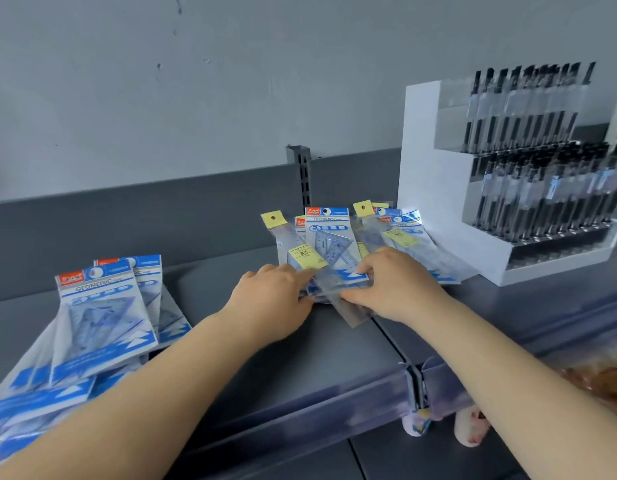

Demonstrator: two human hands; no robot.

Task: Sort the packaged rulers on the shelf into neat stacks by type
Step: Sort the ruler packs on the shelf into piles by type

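Right hand: I see my right hand [392, 285] with thumb and fingers pinching the lower part of a clear straight ruler pack [321, 275].
Left hand: my left hand [272, 299] lies flat, fingers together, pressing on the near edge of the mixed pile [355, 244].
Straight ruler pack: yellow header at its far end, yellow label mid-length, lying diagonally across the pile with its near end sticking out over bare shelf.
Mixed pile: blue-and-white geometric set packs [329, 237] fanned with more yellow-headed ruler packs, against the back panel, just beside the pen display.
Sorted stack: I see geometric set packs [102, 317] overlapped at the left of the grey shelf [300, 368], well apart from my hands.
Pen display: a white stepped stand [435, 188] holding rows of black pens [529, 109], at the right.
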